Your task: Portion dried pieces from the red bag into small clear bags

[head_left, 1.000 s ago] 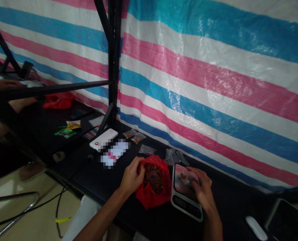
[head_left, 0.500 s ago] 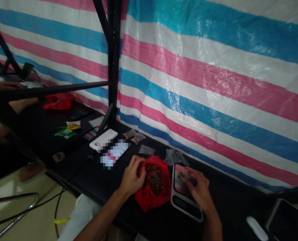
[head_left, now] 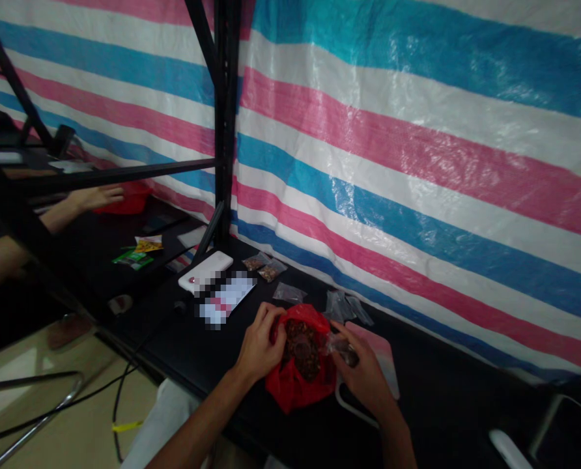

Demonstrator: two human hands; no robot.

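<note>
A red plastic bag (head_left: 294, 395) stands open on the black table, with small brown pieces (head_left: 307, 365) inside. Its left rim is pinched by my left hand (head_left: 261, 345). My right hand (head_left: 361, 371) is closed on a small clear plastic bag (head_left: 342, 346) with something brown in it, beside the red bag's right edge. Under that hand lies a kitchen scale (head_left: 387, 365), its display covered by my hand and wrist. A clear round shape, perhaps a small cup, rests among the brown pieces.
Behind the red bag lie clear empty bags (head_left: 339, 306) and two filled bags (head_left: 271, 270). A phone (head_left: 229, 296) and white power bank (head_left: 206, 270) sit to the left. Past the black metal frame (head_left: 225, 130), another person's hand (head_left: 95, 197) reaches toward a red container (head_left: 129, 197).
My right hand has lifted the small clear bag off the scale and moved left to the red bag's edge. My left hand keeps its hold. The other person's hand has come over their red thing.
</note>
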